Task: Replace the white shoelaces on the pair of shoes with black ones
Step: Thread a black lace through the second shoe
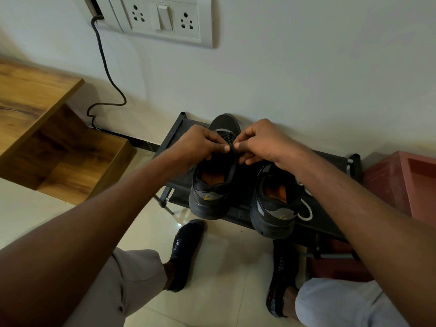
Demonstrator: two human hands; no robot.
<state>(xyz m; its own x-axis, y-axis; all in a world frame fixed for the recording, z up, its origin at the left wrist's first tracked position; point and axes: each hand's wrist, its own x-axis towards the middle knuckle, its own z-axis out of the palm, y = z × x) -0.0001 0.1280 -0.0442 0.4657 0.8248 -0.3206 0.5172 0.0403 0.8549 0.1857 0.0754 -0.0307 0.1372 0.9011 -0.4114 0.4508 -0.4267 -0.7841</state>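
Two black shoes with orange insoles stand on a low black rack against the wall. The left shoe carries a black lace threaded across its upper. My left hand and my right hand meet over its tongue, each pinching the black lace between thumb and fingers. The right shoe sits under my right wrist, its front hidden. A white lace lies loose on the rack just right of that shoe.
A wooden shelf unit stands to the left. A black cable hangs from a wall socket panel. A red plastic box sits at the right. My socked feet rest on the tiled floor below the rack.
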